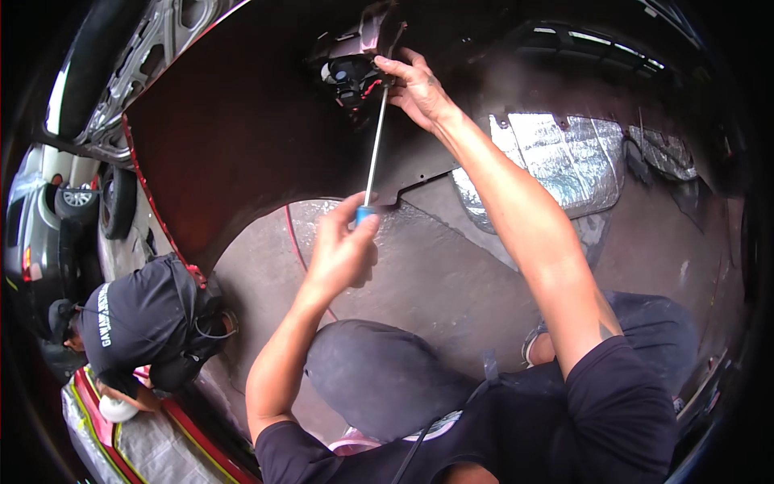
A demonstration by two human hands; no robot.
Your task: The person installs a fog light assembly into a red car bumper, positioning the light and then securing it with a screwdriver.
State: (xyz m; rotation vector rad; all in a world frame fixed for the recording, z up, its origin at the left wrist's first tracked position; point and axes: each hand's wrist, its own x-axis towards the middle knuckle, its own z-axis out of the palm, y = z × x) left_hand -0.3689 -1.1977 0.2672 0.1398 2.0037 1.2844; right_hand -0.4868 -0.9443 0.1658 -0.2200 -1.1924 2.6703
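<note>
My left hand [343, 250] is closed round the blue handle of a long-shafted screwdriver [376, 152]. Its metal shaft points up and slightly right; the tip meets the underside of a black car part [350, 74] near my right fingers. That part has a round piece, a pinkish-grey cover above it and a bit of red wire. Beside it, my right hand [419, 93] has thumb and fingers curled at the part's right edge, close to the shaft tip. What the tip touches is too small to make out.
A large dark car body panel [226, 121] surrounds the part. Silver foil insulation [556, 157] lies at the right. A red hose [293, 234] crosses the concrete floor [258, 266]. At left, a co-worker [153, 323] bends over a masked red panel [185, 436]; a loose tyre [118, 203] stands behind.
</note>
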